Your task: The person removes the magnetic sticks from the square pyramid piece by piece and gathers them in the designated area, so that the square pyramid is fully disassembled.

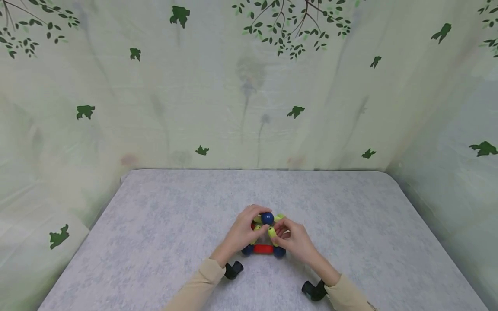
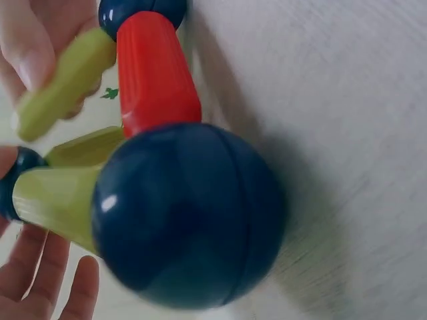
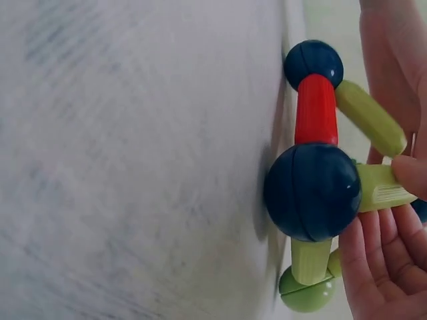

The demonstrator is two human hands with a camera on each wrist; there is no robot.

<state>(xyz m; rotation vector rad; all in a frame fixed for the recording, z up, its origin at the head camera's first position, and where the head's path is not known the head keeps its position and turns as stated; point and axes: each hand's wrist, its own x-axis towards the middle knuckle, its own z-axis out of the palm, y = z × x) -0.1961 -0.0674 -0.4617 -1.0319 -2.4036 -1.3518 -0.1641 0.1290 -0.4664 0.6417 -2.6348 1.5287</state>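
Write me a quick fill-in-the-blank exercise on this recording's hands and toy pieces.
The left hand grips a ball coloured ____.
The right hand pinches a yellow-green ____.
In the head view, the stick joining the two front balls is ____.
In the right wrist view, the lowest ball is ____.

Missing words: blue; stick; red; green.

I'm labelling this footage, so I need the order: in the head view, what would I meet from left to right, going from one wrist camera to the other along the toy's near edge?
Left wrist camera → left blue ball → red stick → right blue ball → right wrist camera.
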